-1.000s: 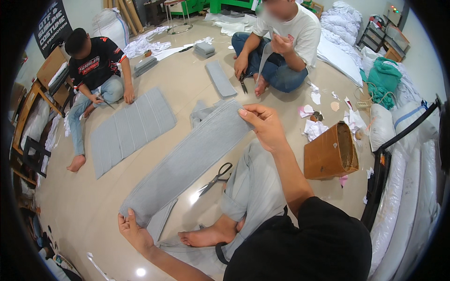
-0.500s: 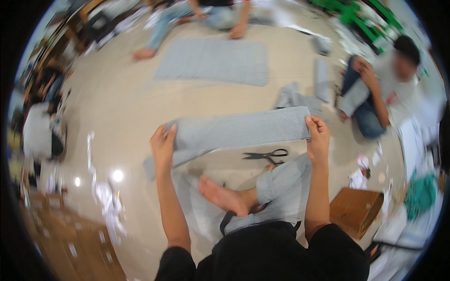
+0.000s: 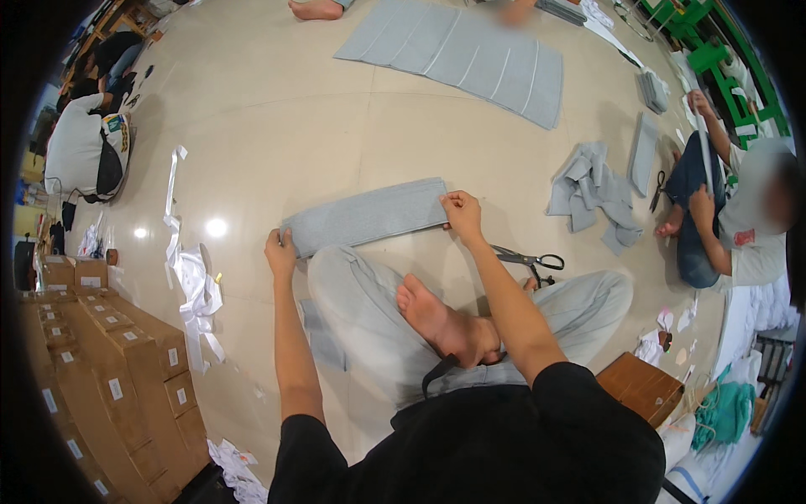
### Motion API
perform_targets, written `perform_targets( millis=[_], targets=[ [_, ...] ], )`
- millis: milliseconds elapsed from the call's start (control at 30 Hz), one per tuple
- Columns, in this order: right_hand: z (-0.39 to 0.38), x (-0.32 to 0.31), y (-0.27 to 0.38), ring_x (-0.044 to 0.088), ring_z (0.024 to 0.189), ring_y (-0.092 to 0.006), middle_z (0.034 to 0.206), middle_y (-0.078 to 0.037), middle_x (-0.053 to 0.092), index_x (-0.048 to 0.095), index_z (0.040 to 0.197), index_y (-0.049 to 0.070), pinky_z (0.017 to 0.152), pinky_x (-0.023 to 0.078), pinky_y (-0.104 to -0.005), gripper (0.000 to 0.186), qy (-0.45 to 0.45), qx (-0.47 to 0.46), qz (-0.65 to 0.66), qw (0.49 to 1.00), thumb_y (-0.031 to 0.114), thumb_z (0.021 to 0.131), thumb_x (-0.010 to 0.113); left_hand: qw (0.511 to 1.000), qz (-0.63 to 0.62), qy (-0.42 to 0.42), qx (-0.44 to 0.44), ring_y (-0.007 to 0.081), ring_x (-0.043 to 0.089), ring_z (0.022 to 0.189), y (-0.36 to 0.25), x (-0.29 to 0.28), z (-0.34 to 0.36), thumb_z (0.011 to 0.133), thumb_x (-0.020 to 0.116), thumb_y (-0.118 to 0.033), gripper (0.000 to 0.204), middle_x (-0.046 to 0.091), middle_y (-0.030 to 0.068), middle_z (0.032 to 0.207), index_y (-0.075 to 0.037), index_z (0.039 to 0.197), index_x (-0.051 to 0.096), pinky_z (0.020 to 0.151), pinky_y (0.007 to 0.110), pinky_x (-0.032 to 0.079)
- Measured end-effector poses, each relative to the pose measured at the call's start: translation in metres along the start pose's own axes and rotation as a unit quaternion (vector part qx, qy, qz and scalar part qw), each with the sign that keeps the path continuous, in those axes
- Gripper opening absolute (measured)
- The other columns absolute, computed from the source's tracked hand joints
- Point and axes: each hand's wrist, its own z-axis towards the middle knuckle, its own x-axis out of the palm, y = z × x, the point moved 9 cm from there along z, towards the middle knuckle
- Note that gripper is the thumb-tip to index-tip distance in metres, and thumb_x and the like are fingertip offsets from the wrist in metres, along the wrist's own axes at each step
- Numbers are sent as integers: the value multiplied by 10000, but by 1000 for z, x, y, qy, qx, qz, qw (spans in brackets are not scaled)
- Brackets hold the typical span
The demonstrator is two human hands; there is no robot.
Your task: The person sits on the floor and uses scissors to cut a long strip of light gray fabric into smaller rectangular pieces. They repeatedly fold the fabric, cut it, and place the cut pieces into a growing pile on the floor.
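A long grey fabric strip (image 3: 365,217) lies out in front of my crossed legs, slanting slightly up to the right. It looks low over the floor or on it, and its edge seems layered. My left hand (image 3: 281,252) pinches the strip's left end. The right end's edge is between the fingers and thumb of my right hand (image 3: 462,214). Black-handled scissors (image 3: 531,259) rest on the floor beyond my right knee, partly behind my right forearm. Another grey fabric piece (image 3: 322,336) lies beside my left leg, partly hidden by it.
Crumpled grey fabric (image 3: 594,193) and a folded grey strip (image 3: 642,154) lie to the right, near a seated person (image 3: 747,210). A large grey sheet (image 3: 470,63) with pale lines is farther off. Cardboard boxes (image 3: 126,361) stand left, near white scraps (image 3: 197,294). A brown box (image 3: 641,388) sits right.
The strip has gone from held up between my hands to lower, near the floor. My hands are closer together. The view has shifted, and the person at right now holds a strip up.
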Motion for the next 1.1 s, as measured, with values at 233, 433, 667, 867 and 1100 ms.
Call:
perform_targets(
  millis=[233, 433, 667, 867, 1100],
  targets=[
    [16, -11, 9, 573, 682, -81, 805, -4, 664, 723, 983, -13, 590, 494, -246, 204, -55, -91, -46, 993, 187, 948, 741, 999, 14, -33, -9, 360, 642, 760, -10, 8, 2, 988, 667, -196, 258, 693, 248, 884, 61, 1007, 645, 722, 436, 507],
    [12, -4, 19, 624, 722, -161, 792, -87, 701, 740, 943, -5, 691, 506, -313, 201, -78, -87, -74, 990, 193, 911, 744, 999, 42, -17, -28, 439, 675, 874, -10, 6, 8, 989, 658, -214, 282, 700, 287, 960, 58, 1065, 656, 795, 467, 524],
    [14, 4, 36, 660, 928, -229, 1055, -122, 687, 657, 1090, 46, 799, 522, -357, 258, -93, -128, -188, 969, 166, 882, 752, 983, 175, -55, 13, 439, 605, 1158, 45, 12, 23, 994, 642, -320, 399, 652, 255, 1244, 14, 1212, 629, 960, 493, 482],
    [-14, 54, 110, 482, 1366, -271, 1451, -106, 544, 604, 1336, 120, 1108, 374, -561, 409, -18, -367, -473, 801, 322, 980, 621, 938, 196, 48, 282, 398, 507, 1252, -104, 68, -5, 1007, 592, -373, 469, 582, 197, 1304, -12, 1306, 581, 1055, 555, 362],
    [4, 73, 69, 413, 1450, -278, 1499, -50, 525, 548, 1423, 123, 1191, 270, -577, 434, 73, -342, -484, 802, 356, 1058, 515, 921, 200, 201, 266, 397, 485, 1297, -83, 108, -4, 1012, 576, -406, 521, 566, 204, 1365, -24, 1366, 561, 1115, 525, 309]
  ],
)
